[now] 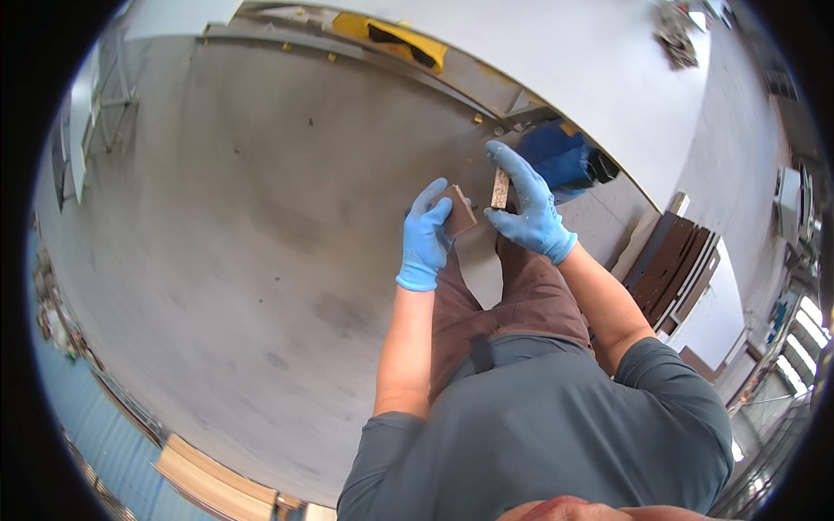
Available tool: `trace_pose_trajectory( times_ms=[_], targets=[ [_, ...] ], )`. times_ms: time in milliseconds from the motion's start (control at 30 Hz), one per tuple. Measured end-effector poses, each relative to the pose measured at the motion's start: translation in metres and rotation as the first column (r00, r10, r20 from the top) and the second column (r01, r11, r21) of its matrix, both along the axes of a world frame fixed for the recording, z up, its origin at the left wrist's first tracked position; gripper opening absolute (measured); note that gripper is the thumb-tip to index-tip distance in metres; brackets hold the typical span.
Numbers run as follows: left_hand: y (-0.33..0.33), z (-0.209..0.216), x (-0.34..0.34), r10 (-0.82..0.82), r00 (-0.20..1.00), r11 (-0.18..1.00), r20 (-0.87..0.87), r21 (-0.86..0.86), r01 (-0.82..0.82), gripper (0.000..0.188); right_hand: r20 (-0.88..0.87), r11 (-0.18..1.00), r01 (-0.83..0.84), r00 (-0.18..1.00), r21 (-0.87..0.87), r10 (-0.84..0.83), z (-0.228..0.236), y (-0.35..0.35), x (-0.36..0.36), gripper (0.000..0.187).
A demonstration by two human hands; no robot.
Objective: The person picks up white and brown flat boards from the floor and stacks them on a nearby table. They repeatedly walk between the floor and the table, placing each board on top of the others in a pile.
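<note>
A small flat brown piece of board with a pale edge (459, 214) sits in the person's left hand (424, 236), which wears a light-blue knitted glove. Its fingers are closed on the piece, the thumb lying over the brown face. Just beside it, across a narrow gap, a small block with a speckled tan, chipboard-like edge (500, 188) is held in the right hand (534, 213), gloved in the same blue. There the thumb is at the lower end and the long fingers stretch up along the far side, so the block is gripped between them. From where I stand, both pieces are up in front of the person's brown trousers (530, 295), tilted, and the two do not touch.

Below the hands spreads a smooth grey floor (261, 200) with dark smudges. Beyond them stands a broad white table (573, 61), a crumpled grey-brown rag (676, 36) lying near its far edge. Under the near edge I see a bulky blue object (556, 154), partly hidden, and farther left a bright yellow item with dark openings (391, 42). To the person's right lean stacked dark-brown panels (669, 260) beside a white sheet (708, 304). At lower left lies a stack of pale wood-coloured boards (213, 478).
</note>
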State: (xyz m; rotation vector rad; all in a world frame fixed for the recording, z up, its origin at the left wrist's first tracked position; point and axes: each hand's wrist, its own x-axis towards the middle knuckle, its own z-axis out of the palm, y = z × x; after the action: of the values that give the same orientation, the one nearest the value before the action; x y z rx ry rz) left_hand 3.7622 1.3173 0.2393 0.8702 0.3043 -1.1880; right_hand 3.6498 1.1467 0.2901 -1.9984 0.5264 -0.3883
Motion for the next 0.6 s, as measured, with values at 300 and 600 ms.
trace_pose_trajectory(
  times_ms=[300,600],
  targets=[
    [-0.067,0.046,-0.165,-0.419,0.840,0.897,0.345,0.298,0.325,0.034,0.057,0.913,0.113,0.993,-0.393,-0.099,0.062,-0.032,-0.200,0.066],
    [-0.152,0.066,-0.368,-0.785,0.615,0.605,0.073,-0.128,0.786,0.031,-0.056,0.814,0.274,0.935,-0.513,-0.350,0.075,-0.024,-0.452,0.067]
  ],
)
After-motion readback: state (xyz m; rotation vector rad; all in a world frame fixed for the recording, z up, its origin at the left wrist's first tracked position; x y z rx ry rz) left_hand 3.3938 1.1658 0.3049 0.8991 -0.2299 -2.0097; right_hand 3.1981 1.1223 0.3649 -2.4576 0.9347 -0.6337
